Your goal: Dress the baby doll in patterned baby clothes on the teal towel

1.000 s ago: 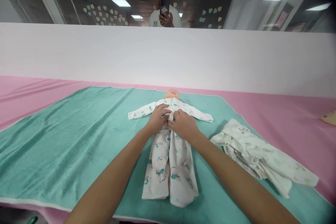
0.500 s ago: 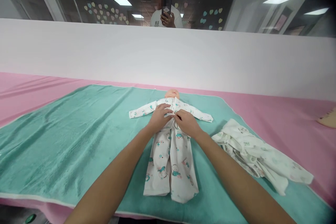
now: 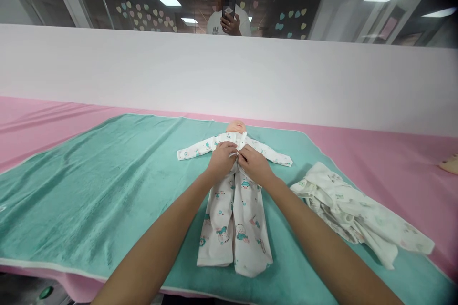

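Observation:
A small baby doll [image 3: 235,127] lies on its back on a teal towel [image 3: 107,176], dressed in a white printed sleepsuit [image 3: 234,219] with sleeves spread and legs toward me. My left hand [image 3: 221,161] and my right hand [image 3: 253,165] meet over the doll's chest. Both pinch the sleepsuit's front opening, fingers closed on the fabric edges.
A second crumpled white printed garment [image 3: 354,214] lies on the towel to the right. The towel rests on a pink surface [image 3: 375,157] against a white wall panel. Behind glass, a person [image 3: 229,16] holds up a phone. A pale object [image 3: 450,164] sits at the far right edge.
Both hands have shifted slightly up the doll's chest toward its neck, still pinching the sleepsuit front. The view has drifted a little.

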`<state>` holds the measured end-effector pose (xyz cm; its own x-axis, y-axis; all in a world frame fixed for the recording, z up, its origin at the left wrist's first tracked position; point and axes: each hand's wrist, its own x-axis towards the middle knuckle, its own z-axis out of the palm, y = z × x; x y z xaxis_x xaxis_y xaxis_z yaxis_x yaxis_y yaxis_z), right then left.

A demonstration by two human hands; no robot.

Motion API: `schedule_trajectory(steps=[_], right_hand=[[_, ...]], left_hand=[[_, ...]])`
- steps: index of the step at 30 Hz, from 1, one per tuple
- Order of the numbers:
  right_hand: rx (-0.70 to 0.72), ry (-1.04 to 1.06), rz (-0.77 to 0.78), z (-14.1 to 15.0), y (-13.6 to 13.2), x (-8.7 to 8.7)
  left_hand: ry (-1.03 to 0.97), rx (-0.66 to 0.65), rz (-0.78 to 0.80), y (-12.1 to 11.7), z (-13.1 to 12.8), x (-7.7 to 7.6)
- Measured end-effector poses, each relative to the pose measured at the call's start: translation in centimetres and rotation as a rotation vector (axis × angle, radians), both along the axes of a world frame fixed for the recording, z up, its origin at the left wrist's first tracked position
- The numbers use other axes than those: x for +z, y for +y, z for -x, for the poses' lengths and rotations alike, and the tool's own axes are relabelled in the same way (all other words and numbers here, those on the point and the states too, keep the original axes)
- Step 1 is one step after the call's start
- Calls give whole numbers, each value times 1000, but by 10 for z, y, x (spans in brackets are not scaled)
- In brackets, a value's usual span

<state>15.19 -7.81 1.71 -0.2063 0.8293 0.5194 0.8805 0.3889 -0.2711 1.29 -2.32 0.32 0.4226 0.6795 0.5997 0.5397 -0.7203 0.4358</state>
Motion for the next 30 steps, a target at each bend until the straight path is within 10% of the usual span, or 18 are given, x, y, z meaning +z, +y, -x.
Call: schedule_trajectory(steps=[23, 30], right_hand=[[-108, 161, -73, 0, 4, -4], [-177, 666, 244, -39, -4, -16]], left_hand=[[74, 10, -50, -14, 0, 6], [-365, 249, 368, -3, 39, 7]])
